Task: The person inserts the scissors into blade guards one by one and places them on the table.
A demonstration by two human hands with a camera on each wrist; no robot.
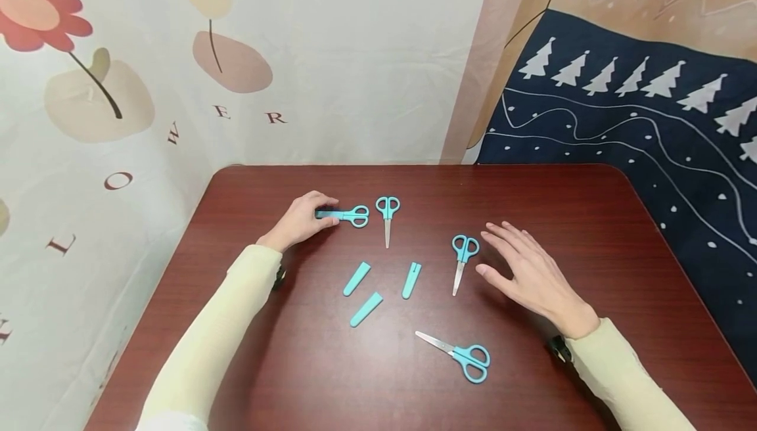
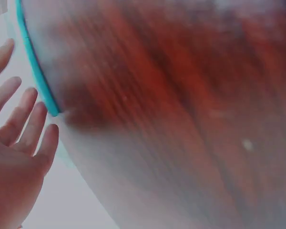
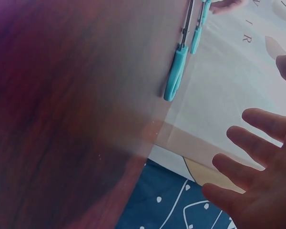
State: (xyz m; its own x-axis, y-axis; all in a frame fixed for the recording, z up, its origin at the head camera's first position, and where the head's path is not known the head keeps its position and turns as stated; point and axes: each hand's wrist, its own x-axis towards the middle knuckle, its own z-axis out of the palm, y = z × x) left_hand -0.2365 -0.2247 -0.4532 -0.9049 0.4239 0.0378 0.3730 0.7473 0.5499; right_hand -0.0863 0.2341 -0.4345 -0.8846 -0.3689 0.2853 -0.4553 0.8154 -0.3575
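Note:
Beside the sheathed turquoise scissors [image 1: 353,216] at the back left of the table, my left hand [image 1: 300,221] has its thumb and fingers on either side of the sheath, not closed round it. In the left wrist view those fingers [image 2: 26,114] are loosely spread near a thin turquoise strip [image 2: 38,71]. My right hand [image 1: 523,280] hovers, fingers spread, just right of a bare-bladed pair of scissors [image 1: 464,249]; the right wrist view shows nothing in its fingers [image 3: 248,162]. Another unsheathed pair [image 1: 387,207] points toward me, and one more [image 1: 473,359] lies at the front.
Three loose turquoise blade sheaths [image 1: 357,279], [image 1: 411,280], [image 1: 367,309] lie mid-table between the hands. The dark red wooden table [image 1: 307,378] ends at the back against a printed white cloth [image 1: 355,56]. A navy cloth with tree shapes [image 1: 621,109] hangs at the right.

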